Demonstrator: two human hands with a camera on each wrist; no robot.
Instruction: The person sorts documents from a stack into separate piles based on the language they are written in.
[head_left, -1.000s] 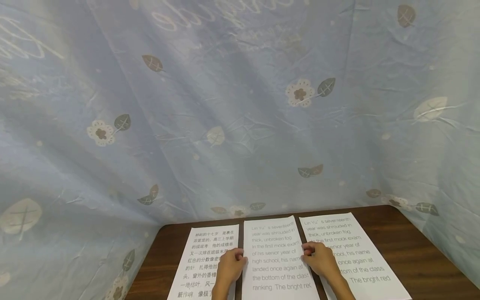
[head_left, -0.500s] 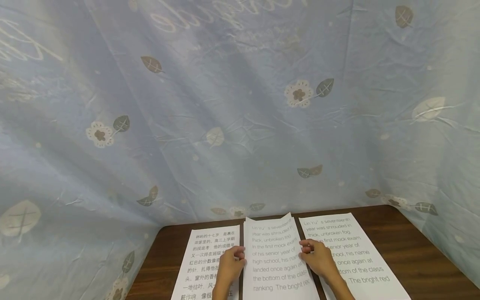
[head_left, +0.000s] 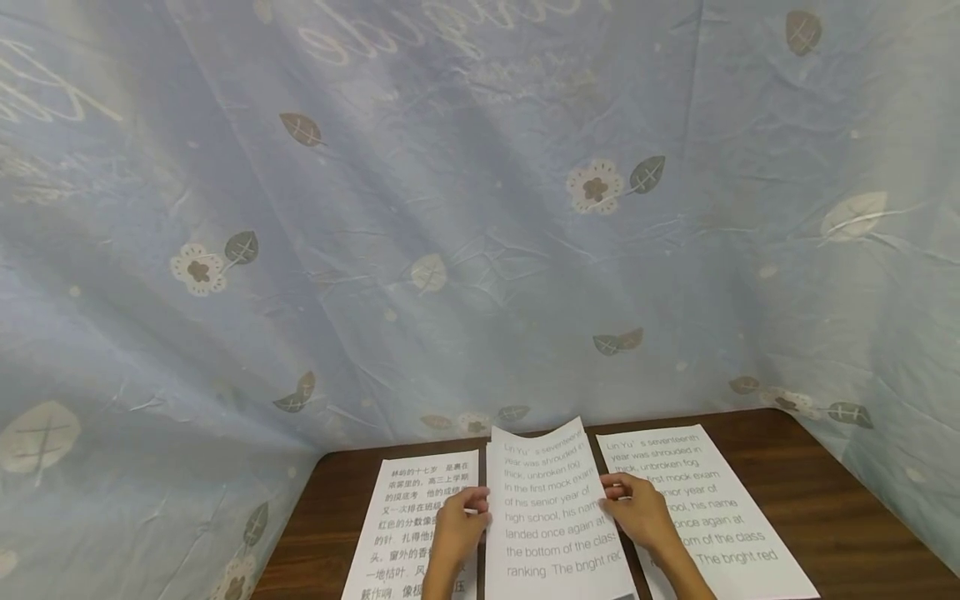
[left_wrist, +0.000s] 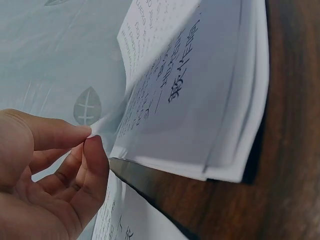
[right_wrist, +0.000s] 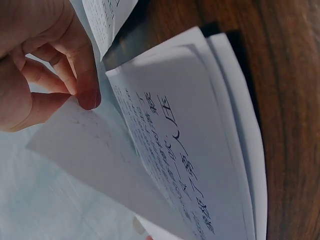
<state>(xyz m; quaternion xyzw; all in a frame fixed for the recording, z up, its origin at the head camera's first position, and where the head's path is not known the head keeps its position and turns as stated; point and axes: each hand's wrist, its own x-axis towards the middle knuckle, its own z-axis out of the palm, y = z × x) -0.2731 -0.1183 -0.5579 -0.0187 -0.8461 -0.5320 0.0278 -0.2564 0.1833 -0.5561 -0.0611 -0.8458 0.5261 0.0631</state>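
In the head view my left hand (head_left: 459, 529) pinches the left edge of a printed English sheet (head_left: 551, 508), and my right hand (head_left: 637, 512) grips its right edge. This sheet bows upward, its far corners raised off the middle stack. Thumb and forefinger of the left hand (left_wrist: 55, 175) meet on the paper's edge in the left wrist view. Beneath the lifted sheet (right_wrist: 105, 155), the right wrist view shows a page of Chinese writing (right_wrist: 180, 125) on top of several more sheets. The right hand (right_wrist: 50, 60) holds the paper between thumb and fingers.
A Chinese-text page (head_left: 408, 508) lies on the left, partly under the left forearm. On the right lies another English page (head_left: 712, 508), partly covered by the right hand. The brown wooden table (head_left: 832, 492) ends at a patterned blue curtain (head_left: 495, 317).
The English sheet lay nearly flat a second ago. Its far edge has risen and curved, with both hands still at its sides. The left page shifted slightly right.
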